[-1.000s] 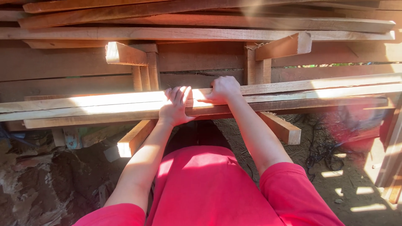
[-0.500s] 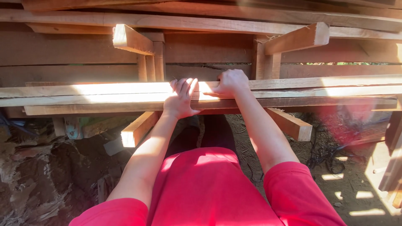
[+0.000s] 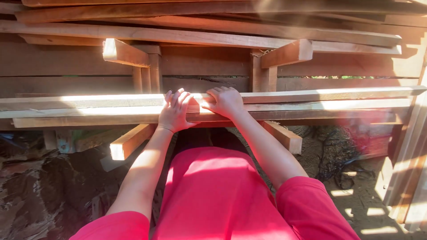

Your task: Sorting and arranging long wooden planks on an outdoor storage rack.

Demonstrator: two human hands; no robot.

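Pressing down side by side on a stack of long wooden planks (image 3: 311, 104) lying across two timber supports (image 3: 133, 141), near the stack's middle: left hand (image 3: 174, 113) resting flat, fingers spread, grip released; right hand (image 3: 226, 101) curling over the top plank's far edge, grasping it. Standing behind, more rough boards (image 3: 200, 35) piled against a plank wall.

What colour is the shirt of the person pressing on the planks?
Bright pinkish red, seen in the head view: shirt, with both hands on the planks.

Long planks (image 3: 311, 100) run past both picture edges.
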